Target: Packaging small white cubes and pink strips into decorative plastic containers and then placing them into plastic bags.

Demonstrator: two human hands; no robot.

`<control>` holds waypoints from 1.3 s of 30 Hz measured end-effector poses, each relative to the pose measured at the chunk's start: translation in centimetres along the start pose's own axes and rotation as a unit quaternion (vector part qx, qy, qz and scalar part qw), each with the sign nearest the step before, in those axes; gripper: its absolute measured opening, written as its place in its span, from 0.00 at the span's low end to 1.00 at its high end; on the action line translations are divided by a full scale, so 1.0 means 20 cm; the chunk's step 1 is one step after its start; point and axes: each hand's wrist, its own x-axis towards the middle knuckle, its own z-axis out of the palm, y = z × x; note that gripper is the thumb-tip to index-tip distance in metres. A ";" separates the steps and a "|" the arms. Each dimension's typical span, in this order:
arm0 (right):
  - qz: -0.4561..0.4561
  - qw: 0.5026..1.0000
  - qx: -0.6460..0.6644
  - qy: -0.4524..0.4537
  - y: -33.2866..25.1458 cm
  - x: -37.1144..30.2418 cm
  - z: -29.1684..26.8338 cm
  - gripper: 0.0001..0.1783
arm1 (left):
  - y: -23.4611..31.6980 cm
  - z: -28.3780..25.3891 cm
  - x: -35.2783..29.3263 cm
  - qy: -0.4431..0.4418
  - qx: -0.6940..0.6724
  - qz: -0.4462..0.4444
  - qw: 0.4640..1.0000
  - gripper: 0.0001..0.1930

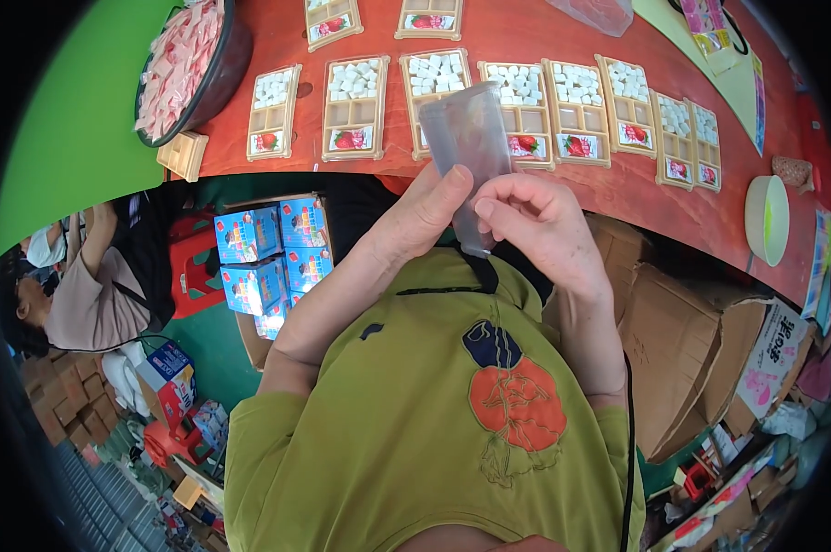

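Note:
A translucent, rectangular plastic cover stands tilted above the table's near edge; whether it is one piece or several nested together I cannot tell. My left hand grips its lower left side, thumb across the front. On the right edge, my right hand is closed with thumb and fingertips pinched at the plastic. Behind it runs a row of beige compartment trays, holding white cubes that look like marshmallows and small packets with a strawberry picture. The cover partly hides two of these trays.
On the red table a black basin of pink-white packets stands far left, above a small beige stack. A pale green bowl sits at the right. Blue boxes and an open carton flank me. Another person is at left.

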 end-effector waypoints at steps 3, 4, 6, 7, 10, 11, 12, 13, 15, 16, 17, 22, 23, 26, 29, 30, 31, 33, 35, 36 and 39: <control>-0.031 0.993 -0.098 0.053 0.04 -0.02 0.02 0.02 | 0.02 0.06 -0.01 0.076 -0.022 0.046 0.996 0.41; -0.034 0.993 -0.100 0.053 0.03 -0.02 0.03 0.02 | 0.03 0.06 -0.01 0.078 -0.016 0.036 0.996 0.38; -0.068 0.977 -0.166 0.113 0.02 -0.04 0.04 0.02 | 0.04 0.06 -0.02 0.076 -0.010 0.027 0.997 0.34; -0.065 0.984 -0.127 0.105 0.03 -0.05 0.02 0.03 | 0.05 0.06 -0.02 0.083 -0.019 0.016 0.996 0.32; -0.054 0.995 -0.033 0.080 -0.01 -0.07 -0.02 0.03 | 0.07 0.06 -0.02 0.091 -0.036 0.009 0.995 0.28; -0.070 0.995 -0.030 0.060 0.00 -0.07 -0.04 0.03 | 0.08 0.06 -0.02 0.091 -0.042 0.012 0.995 0.27; -0.071 0.995 -0.030 0.061 0.01 -0.07 -0.04 0.03 | 0.08 0.06 -0.01 0.090 -0.043 0.013 0.995 0.27; -0.071 0.995 -0.053 0.048 0.02 -0.06 -0.03 0.03 | 0.07 0.07 -0.01 0.081 -0.039 0.008 0.996 0.26; -0.063 0.995 -0.078 0.029 0.05 -0.05 -0.01 0.04 | 0.06 0.07 -0.01 0.072 -0.036 0.003 0.997 0.26; -0.062 0.995 -0.078 0.029 0.04 -0.06 -0.01 0.04 | 0.05 0.06 -0.01 0.066 -0.061 -0.011 0.996 0.27; -0.129 0.984 -0.116 0.032 0.01 -0.06 -0.01 0.04 | 0.04 0.05 -0.01 0.063 -0.085 -0.024 0.994 0.28; -0.220 0.932 -0.249 0.141 -0.10 -0.08 -0.08 0.09 | 0.07 0.02 -0.02 -0.076 -0.240 -0.075 0.965 0.39; -0.227 0.921 -0.273 0.161 -0.10 -0.07 -0.11 0.17 | 0.07 0.01 -0.01 -0.126 -0.249 -0.089 0.956 0.40; -0.273 0.839 -0.437 0.176 -0.13 -0.02 -0.14 0.26 | 0.08 -0.02 -0.03 -0.204 -0.211 -0.151 0.944 0.42; -0.149 0.949 -0.274 0.048 -0.19 0.02 -0.16 0.31 | 0.12 -0.01 -0.03 -0.250 -0.138 -0.194 0.938 0.42; -0.074 0.977 -0.197 -0.030 -0.21 0.02 -0.16 0.30 | 0.13 0.00 -0.04 -0.229 -0.133 -0.201 0.943 0.46; -0.118 0.974 -0.189 -0.029 -0.19 0.02 -0.15 0.29 | 0.14 0.00 -0.05 -0.208 -0.128 -0.208 0.947 0.51; -0.127 0.981 -0.140 0.049 -0.17 0.03 -0.13 0.28 | 0.17 -0.05 -0.04 -0.198 -0.191 -0.161 0.948 0.55; -0.141 0.976 -0.031 0.162 -0.12 0.05 -0.14 0.29 | 0.17 -0.07 -0.04 -0.181 -0.245 -0.059 0.951 0.66; -0.144 0.976 -0.031 0.161 -0.09 0.06 -0.14 0.29 | 0.18 -0.06 -0.04 -0.175 -0.190 -0.002 0.966 0.68; -0.100 0.966 0.174 0.162 -0.01 0.05 -0.10 0.34 | 0.12 -0.06 -0.08 -0.084 0.003 0.080 0.993 0.70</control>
